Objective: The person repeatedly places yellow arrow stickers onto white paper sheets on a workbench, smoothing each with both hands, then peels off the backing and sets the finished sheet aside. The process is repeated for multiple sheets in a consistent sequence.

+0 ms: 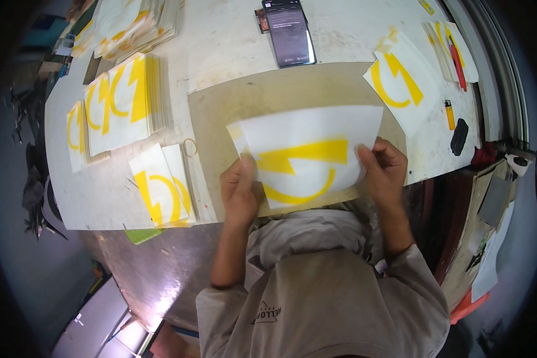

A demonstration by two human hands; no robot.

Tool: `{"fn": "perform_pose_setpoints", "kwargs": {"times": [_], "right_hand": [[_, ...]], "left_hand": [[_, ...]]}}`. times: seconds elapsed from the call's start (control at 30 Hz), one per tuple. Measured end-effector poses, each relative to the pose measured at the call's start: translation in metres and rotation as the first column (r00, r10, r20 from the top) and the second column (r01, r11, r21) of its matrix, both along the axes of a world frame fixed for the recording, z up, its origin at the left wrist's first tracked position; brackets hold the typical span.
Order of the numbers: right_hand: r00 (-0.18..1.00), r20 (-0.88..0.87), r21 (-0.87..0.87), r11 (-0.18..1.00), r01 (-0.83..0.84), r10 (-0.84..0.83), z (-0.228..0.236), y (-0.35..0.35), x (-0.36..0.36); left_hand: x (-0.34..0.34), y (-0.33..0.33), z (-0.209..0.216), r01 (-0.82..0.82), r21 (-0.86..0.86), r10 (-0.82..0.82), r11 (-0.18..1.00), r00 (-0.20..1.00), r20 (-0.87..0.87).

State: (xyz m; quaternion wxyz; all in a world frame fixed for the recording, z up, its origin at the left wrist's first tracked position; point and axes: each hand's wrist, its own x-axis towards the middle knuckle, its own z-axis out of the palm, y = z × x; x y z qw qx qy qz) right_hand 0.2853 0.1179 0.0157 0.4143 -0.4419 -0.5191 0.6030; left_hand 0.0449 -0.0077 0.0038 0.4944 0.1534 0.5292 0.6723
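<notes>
Between my two hands is a white paper sheet (316, 128) with a yellow printed shape, its far edge bowed and slightly blurred. My left hand (240, 186) pinches the sheet's left side, thumb on top. On the right side my right hand (385, 170) grips it, also with the thumb over the paper. Both hands are over the near part of a grey-beige board (232, 95) on the table. Another printed sheet (394, 80) lies at the board's far right corner. Left of the board lie folded printed sheets (161, 185) near a rubber band (190, 147).
Stacks of printed sheets (122, 101) stand at the left, with a taller pile (137, 30) behind. A phone (289, 33) lies beyond the board. At the right are a red pen-like tool (457, 64), a yellow lighter (449, 114) and a black object (459, 137) by the table edge.
</notes>
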Motion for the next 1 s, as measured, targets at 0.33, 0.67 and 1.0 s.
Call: {"fn": "perform_pose_setpoints", "kwargs": {"times": [0.33, 0.67, 1.0], "right_hand": [[0.917, -0.019, -0.207, 0.895, -0.394, 0.399, 0.018, 0.018, 0.026], [0.749, -0.568, -0.476, 0.606, -0.637, 0.342, -0.021, 0.025, 0.006], [0.844, -0.265, -0.64, 0.57, -0.516, 0.467, -0.019, 0.035, -0.021]], "left_hand": [[-0.009, -0.007, -0.009, 0.153, -0.104, -0.164, 0.983, 0.981, -0.106], [0.003, -0.004, -0.004, -0.26, 0.045, 0.236, 0.964, 0.774, -0.587], [-0.015, -0.003, 0.012, 0.29, -0.142, -0.308, 0.947, 0.942, -0.135]]}}
